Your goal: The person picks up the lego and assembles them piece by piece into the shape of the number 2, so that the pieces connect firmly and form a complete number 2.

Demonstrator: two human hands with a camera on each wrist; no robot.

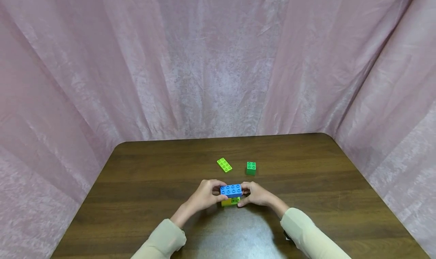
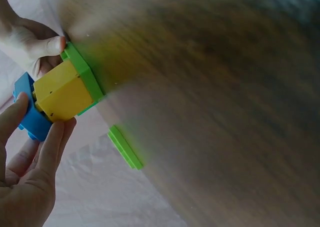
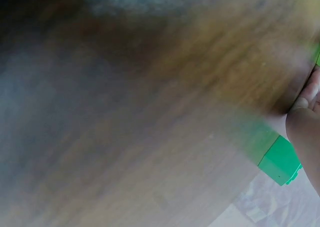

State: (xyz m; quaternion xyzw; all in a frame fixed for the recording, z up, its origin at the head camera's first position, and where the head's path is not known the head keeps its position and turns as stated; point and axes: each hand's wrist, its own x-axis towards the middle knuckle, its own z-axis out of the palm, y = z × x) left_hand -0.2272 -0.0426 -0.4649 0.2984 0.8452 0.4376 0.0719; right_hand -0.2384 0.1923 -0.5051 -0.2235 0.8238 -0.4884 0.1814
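A blue brick (image 1: 231, 191) with two rows of studs is pinched by my left hand (image 1: 206, 194), thumb in front and fingers behind. Under it stands a yellow block (image 2: 64, 91), fixed on a light green plate (image 1: 235, 202). In the left wrist view the blue brick (image 2: 32, 109) sits tilted over the yellow block's studs, which show in a narrow gap. My right hand (image 1: 256, 194) grips the right end of that plate, its thumb (image 2: 52, 46) on the plate's edge. The right wrist view shows only a part of this hand (image 3: 307, 122).
Behind the hands a loose light green plate (image 1: 224, 165) lies flat on the brown wooden table (image 1: 153, 168). To its right stands a dark green brick (image 1: 251, 168), also seen in the right wrist view. Pink curtains (image 1: 218, 62) hang around the table's back and sides.
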